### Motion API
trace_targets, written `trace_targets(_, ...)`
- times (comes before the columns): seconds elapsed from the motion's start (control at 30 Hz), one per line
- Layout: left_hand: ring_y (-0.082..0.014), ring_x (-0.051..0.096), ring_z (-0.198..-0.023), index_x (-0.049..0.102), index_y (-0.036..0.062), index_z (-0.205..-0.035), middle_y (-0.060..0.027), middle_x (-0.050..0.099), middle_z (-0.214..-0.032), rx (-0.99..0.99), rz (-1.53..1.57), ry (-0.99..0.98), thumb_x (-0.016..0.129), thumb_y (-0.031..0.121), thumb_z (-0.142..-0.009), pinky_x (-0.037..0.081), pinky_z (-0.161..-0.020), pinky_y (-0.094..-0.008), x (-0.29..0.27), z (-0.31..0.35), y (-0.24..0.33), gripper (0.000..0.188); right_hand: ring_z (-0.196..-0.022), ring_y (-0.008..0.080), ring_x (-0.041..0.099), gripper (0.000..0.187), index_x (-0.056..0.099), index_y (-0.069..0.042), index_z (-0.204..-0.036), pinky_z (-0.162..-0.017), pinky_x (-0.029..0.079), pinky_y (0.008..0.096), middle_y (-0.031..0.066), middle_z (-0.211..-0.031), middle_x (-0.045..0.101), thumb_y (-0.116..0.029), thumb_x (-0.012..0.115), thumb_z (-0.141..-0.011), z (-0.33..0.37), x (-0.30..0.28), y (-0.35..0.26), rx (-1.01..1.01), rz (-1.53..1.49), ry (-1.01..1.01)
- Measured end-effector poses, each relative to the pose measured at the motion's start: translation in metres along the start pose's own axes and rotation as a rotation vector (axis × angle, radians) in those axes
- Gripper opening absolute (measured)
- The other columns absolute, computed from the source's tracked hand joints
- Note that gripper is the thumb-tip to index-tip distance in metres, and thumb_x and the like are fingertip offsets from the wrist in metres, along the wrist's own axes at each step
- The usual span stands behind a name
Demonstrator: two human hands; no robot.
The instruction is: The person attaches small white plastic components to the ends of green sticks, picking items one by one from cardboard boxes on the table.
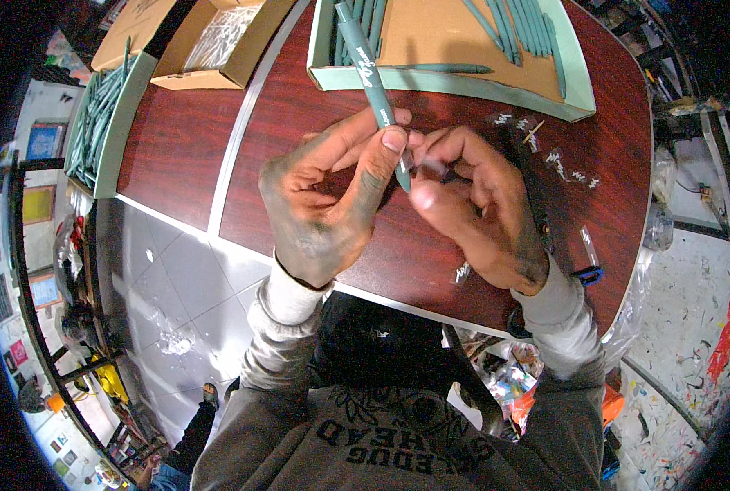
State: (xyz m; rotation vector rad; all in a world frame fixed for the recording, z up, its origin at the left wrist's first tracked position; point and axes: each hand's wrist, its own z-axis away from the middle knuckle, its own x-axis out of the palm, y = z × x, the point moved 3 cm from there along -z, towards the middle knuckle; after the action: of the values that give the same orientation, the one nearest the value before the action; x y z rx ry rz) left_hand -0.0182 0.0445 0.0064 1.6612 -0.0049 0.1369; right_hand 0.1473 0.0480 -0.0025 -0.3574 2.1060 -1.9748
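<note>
Pen [368,79] aslant in left hand [325,200]

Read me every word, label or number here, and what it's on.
Green pen in the left hand: white lettering, which I won't copy out.
Grey sweatshirt: dark lettering, likewise not copied.
Small white marks on the table: too small to read.
Wall pictures at left: too blurred to read.
</note>
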Motion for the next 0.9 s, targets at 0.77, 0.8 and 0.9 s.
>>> trace_targets(0.77, -0.0106, 0.067, -0.07, 0.076, 0.0033, -0.108, -0.0051, 0.078, -0.091, 0.453, -0.484, 0.038, 0.075, 0.014, -0.089, 0.042, -0.071, -0.0279, -0.002, 0.0, 0.011, 0.021, -0.09, 0.0134, 0.063, 0.03, 0.055, -0.003, -0.112, -0.082, 0.052, 0.0269, 0.0079, -0.105, 0.066, -0.005, 0.073, -0.088, -0.003, 0.004, -0.009, 0.011, -0.214, 0.077)
trace_targets(0.8, -0.0107, 0.067, -0.07, 0.076, 0.0033, -0.108, -0.005, 0.078, -0.091, 0.445, -0.496, 0.03, 0.075, 0.014, -0.089, 0.042, -0.071, -0.0279, -0.002, 0.0, 0.011, 0.021, -0.091, 0.0146, 0.064, 0.032, 0.056, -0.003, -0.113, -0.082, 0.052, 0.0281, 0.0081, -0.104, 0.066, -0.005, 0.074, -0.087, -0.003, 0.002, -0.009, -0.079, -0.07, 0.11)
trace_targets(0.9, -0.0107, 0.067, -0.071, 0.076, 0.0036, -0.108, -0.0047, 0.077, -0.091, 0.442, -0.536, 0.013, 0.075, 0.014, -0.089, 0.042, -0.071, -0.0281, -0.003, 0.0, 0.013, 0.022, -0.096, 0.016, 0.063, 0.038, 0.054, -0.002, -0.118, -0.087, 0.051, 0.0295, 0.0087, -0.106, 0.064, -0.004, 0.074, -0.086, -0.004, -0.002, -0.011, -0.286, 0.289, 0.151)
